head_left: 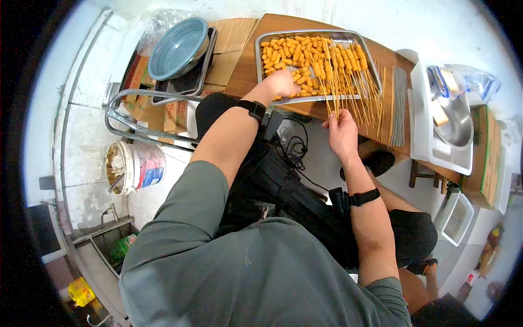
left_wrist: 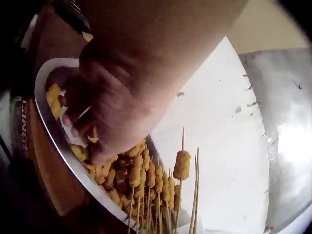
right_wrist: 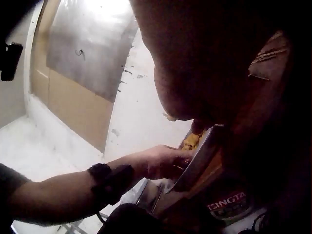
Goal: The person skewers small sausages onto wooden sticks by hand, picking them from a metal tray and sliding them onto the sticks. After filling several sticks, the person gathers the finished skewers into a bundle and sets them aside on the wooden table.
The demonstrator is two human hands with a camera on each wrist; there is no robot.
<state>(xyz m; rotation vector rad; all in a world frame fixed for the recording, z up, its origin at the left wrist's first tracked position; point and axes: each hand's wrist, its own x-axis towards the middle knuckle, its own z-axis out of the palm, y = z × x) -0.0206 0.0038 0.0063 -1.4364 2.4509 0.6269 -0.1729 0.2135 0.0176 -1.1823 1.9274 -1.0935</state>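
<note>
My left hand (head_left: 280,83) reaches over the near left rim of a metal tray (head_left: 258,62), its fingers down among loose orange-brown sausage-shaped pieces (head_left: 297,52). In the left wrist view, a piece (left_wrist: 92,134) shows between thumb and fingers; I cannot tell whether they pinch it. At the tray's near edge, my right hand (head_left: 344,136) grips the lower ends of several thin bamboo skewers (head_left: 328,90). One upright skewer carries a single piece (left_wrist: 182,165); two others beside it look bare. Filled skewers (head_left: 351,59) lie along the tray's right side, handles hanging over the rim.
Bare bamboo sticks (head_left: 381,109) and a grey bundle of sticks (head_left: 400,106) lie right of the tray on the wooden table (head_left: 245,73). Farther right stands a white bin (head_left: 422,120) with a steel bowl (head_left: 457,131). A blue colander (head_left: 177,49) and a metal rail (head_left: 111,111) are left.
</note>
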